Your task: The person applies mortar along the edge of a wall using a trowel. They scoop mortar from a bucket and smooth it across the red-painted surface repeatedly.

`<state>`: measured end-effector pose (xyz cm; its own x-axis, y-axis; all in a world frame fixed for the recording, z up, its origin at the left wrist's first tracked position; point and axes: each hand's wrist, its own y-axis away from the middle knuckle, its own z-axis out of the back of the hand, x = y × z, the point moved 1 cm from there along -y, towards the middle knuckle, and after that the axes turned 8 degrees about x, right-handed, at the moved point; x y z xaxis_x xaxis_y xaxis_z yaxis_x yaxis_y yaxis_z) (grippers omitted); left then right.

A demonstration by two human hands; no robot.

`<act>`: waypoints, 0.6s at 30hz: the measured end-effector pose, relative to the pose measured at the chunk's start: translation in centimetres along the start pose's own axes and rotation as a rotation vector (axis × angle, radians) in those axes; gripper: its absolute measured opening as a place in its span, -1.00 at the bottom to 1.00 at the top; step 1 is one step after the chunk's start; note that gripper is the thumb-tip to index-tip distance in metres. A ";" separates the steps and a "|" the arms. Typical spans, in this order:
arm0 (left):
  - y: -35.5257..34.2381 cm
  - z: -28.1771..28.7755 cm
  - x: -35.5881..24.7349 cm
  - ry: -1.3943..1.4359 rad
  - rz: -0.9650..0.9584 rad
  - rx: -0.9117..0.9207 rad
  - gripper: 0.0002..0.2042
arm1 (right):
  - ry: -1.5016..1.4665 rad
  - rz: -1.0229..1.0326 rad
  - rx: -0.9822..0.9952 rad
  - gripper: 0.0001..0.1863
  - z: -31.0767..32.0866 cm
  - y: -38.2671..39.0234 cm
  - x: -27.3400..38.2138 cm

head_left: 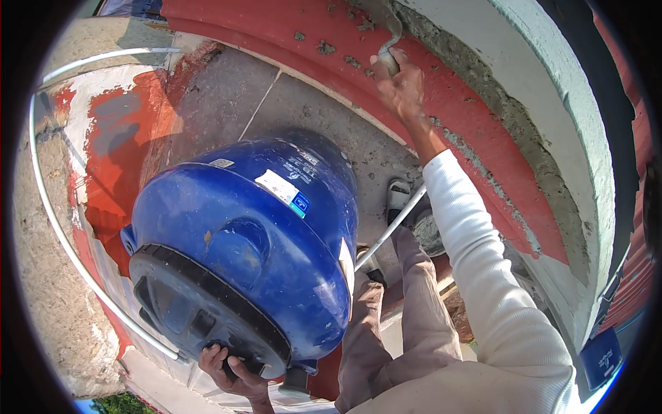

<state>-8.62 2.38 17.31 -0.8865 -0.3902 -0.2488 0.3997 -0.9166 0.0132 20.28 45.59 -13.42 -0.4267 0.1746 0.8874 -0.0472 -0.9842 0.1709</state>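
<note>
My right hand (401,88) is closed around the handle of a trowel (392,41) with a bent metal neck. Its blade lies against the grey mortar strip (476,65) along the top of a red wall (303,34), and is partly cut off by the upper edge. At the lower left, my left hand (238,379) grips the black lid (200,310) of a big blue water tank (276,207), fingers curled over a raised part near its edge. The tank leans between my legs and the red-painted surface, its lid toward me.
Mortar blobs (325,47) stick to the red wall. A white pipe (62,238) curves around the left side, and another white pipe (394,224) slants beside my legs. My sandalled foot (398,196) stands on the grey floor (303,114) near a round grey container (429,233).
</note>
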 end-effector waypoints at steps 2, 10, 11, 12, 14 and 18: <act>0.1 -0.1 0.1 0.050 0.030 -0.011 -0.79 | -0.017 -0.039 0.019 -0.49 2.1 1.3 0.0; 0.0 -0.5 -0.3 0.119 0.050 -0.025 -0.80 | -0.067 -0.144 0.072 -0.42 9.5 5.5 -0.6; 0.0 -0.4 -0.3 0.110 0.048 -0.022 -0.80 | -0.064 -0.144 0.072 -0.42 10.3 6.0 -0.7; 0.1 -0.5 -0.2 0.102 0.047 -0.018 -0.79 | -0.036 -0.146 0.056 -0.41 11.2 6.5 -0.9; 0.1 -0.1 0.0 0.093 0.044 -0.019 -0.79 | -0.131 -0.225 0.086 -0.37 12.3 7.6 -0.1; 0.2 -0.1 0.1 0.104 0.061 -0.004 -0.78 | 0.081 -0.061 -0.060 -0.51 15.1 9.1 -3.6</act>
<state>-8.61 2.19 17.20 -0.8315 -0.4337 -0.3473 0.4533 -0.8909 0.0273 35.02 36.43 -8.63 -0.4927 0.2335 0.8383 -0.1280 -0.9723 0.1956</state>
